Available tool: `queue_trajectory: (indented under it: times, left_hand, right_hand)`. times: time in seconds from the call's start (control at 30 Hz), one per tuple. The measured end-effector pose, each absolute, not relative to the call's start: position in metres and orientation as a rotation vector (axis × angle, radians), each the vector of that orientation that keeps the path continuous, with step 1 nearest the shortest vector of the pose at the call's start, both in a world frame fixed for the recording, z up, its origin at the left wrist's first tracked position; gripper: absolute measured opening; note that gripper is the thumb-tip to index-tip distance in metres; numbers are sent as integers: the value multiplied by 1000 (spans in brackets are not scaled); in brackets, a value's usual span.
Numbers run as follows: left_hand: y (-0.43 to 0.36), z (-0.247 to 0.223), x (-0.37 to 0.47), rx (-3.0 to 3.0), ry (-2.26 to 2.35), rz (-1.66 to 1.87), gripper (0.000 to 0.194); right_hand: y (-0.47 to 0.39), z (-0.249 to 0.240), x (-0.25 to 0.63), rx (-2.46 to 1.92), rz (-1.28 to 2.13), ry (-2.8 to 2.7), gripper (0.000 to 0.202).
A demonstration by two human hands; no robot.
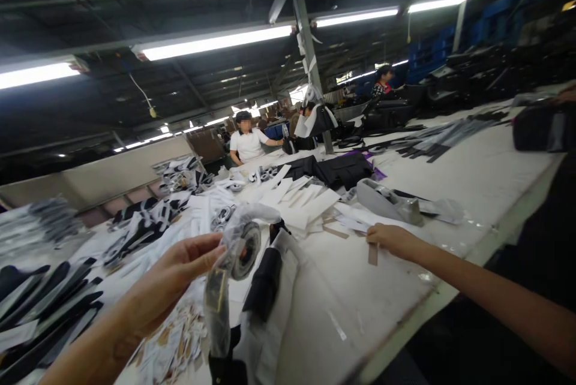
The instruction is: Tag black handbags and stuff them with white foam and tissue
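One arched, wrapped handle, upright, left hand pinching; brown strip, pointing nearward, right hand pinching

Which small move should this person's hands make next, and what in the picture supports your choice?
Probably bring the small brown strip towards the plastic-wrapped loop: the right hand pinches the strip over the tabletop, while the left hand holds the loop, and the two pieces are apart.

tilted head view, forward across the table
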State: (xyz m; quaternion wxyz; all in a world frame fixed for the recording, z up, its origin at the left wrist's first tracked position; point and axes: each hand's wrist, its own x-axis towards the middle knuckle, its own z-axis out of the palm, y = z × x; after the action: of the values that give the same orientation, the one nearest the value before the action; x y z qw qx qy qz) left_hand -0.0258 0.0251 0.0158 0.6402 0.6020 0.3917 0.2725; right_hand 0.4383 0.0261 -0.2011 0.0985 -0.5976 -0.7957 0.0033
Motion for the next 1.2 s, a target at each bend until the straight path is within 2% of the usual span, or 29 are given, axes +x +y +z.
queue_trajectory:
  times: [0.23,0.43,0.53,0.73,0.9,1.2]
  left_hand:
    - [4,4,-29,1408,997,663,39]
    - [6,1,-33,1397,1068,727,42]
    - [10,-5,-38,1361,1041,741,42]
    - [12,-7,-35,1415,1031,751,42]
    - [6,-5,-30,1431,1040,768,41]
    - [4,-8,-27,1434,1008,776,42]
  right_hand:
    - [72,-183,442,-1853,203,-2575,18]
    - [75,-158,422,-1800,201,-2501,6]
    - [69,-159,405,-1767,187,-2389,13]
    - [72,-192,383,-1749,239,-2238,33]
    - [72,-202,381,-1771,150,-2214,24]
    - [40,-222,372,-1840,-187,-2264,22]
